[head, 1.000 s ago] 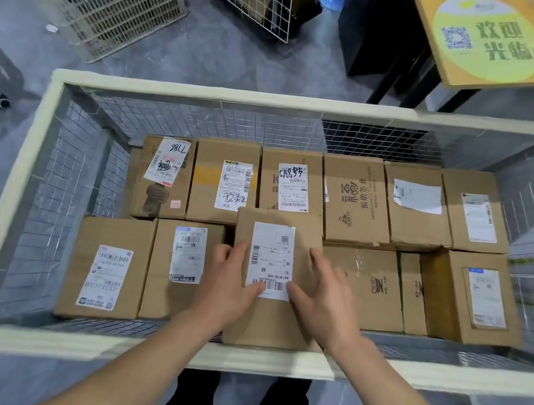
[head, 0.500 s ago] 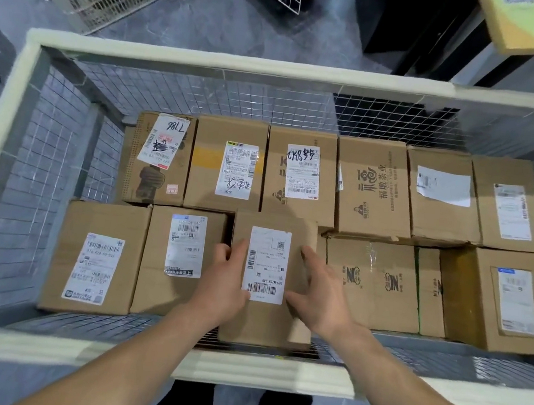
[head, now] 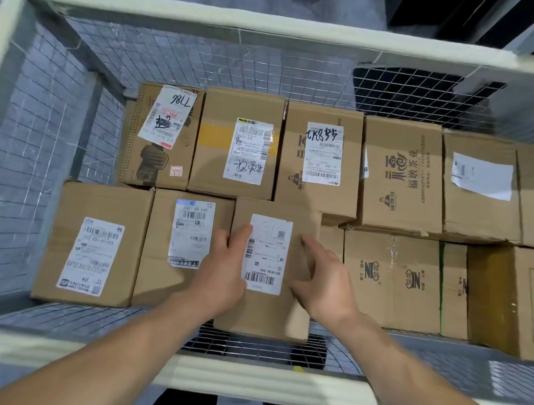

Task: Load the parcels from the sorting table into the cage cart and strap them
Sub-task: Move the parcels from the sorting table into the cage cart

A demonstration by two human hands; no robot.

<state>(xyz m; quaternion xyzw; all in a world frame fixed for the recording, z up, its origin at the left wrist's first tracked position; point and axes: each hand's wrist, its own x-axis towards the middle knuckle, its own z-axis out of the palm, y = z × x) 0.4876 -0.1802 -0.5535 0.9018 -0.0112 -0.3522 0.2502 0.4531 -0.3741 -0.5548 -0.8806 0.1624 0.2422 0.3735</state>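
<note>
Cage cart (head: 213, 16): pale frame with wire-mesh walls, seen from above, the person standing at the near rail.

Back row of cartons (head: 405, 145): six brown boxes side by side against the far mesh, touching one another, most bearing white shipping labels.

Front row: two labelled cartons (head: 99, 203) at the left. A taped carton (head: 389, 283) and further boxes are at the right, the last running out of view.

Parcel in hand (head: 262, 315): a narrower brown box lying flat in the front row, between the second left carton and the taped carton. Its far end meets the back row. Its near end reaches closer to the near rail than its neighbours do (the mesh floor (head: 79, 317) shows beneath that end).

Left hand (head: 221, 273): laid on the parcel's left edge, fingers straight and close together, pointing away from the person.

Right hand (head: 322, 285): resting on the parcel's right half, fingers extended and slightly spread, not curled round anything.

Shipping label (head: 266, 255): white, barcoded, centred on the parcel between the two hands; its print is too small to read.
</note>
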